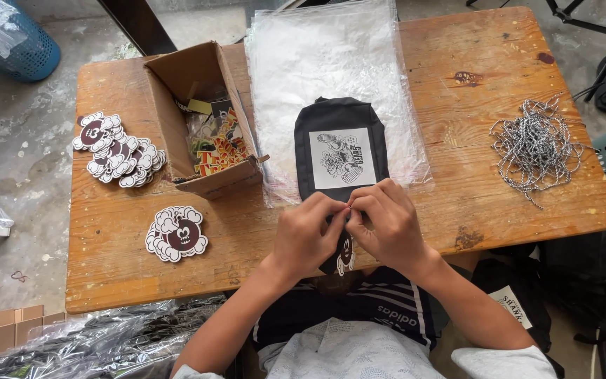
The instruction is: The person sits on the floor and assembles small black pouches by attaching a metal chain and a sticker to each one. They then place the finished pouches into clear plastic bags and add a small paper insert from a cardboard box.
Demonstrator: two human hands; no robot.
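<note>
a black zip pouch (341, 151) with a white printed square patch lies flat near the front edge of a worn wooden table (471, 203), its far half resting on a stack of clear plastic bags (324, 56). at the pouch's near end, a small dark cloud-edged charm (345, 256) hangs down between the two hands, and a tiny ball-chain clasp (349, 205) is pinched just above it. the step in hand appears to be the joining of the chain ends at the zip; it is judged best done with the two ends kept aligned and pressed straight together, the pouch being left flat so nothing twists.

the left hand (303, 235) is curled, thumb and forefinger pinched on one side of the clasp. the right hand (387, 221) is likewise curled, fingertips pinched on the other side, touching the left. both wrists are raised just off the table edge, forearms angled inward.

a tangle of silver ball chains (534, 144) lies well to the right. an open cardboard box (205, 116) of stickers stands to the left, with piles of cloud-shaped charms (117, 151) beyond it and a single charm (177, 234) nearer.
</note>
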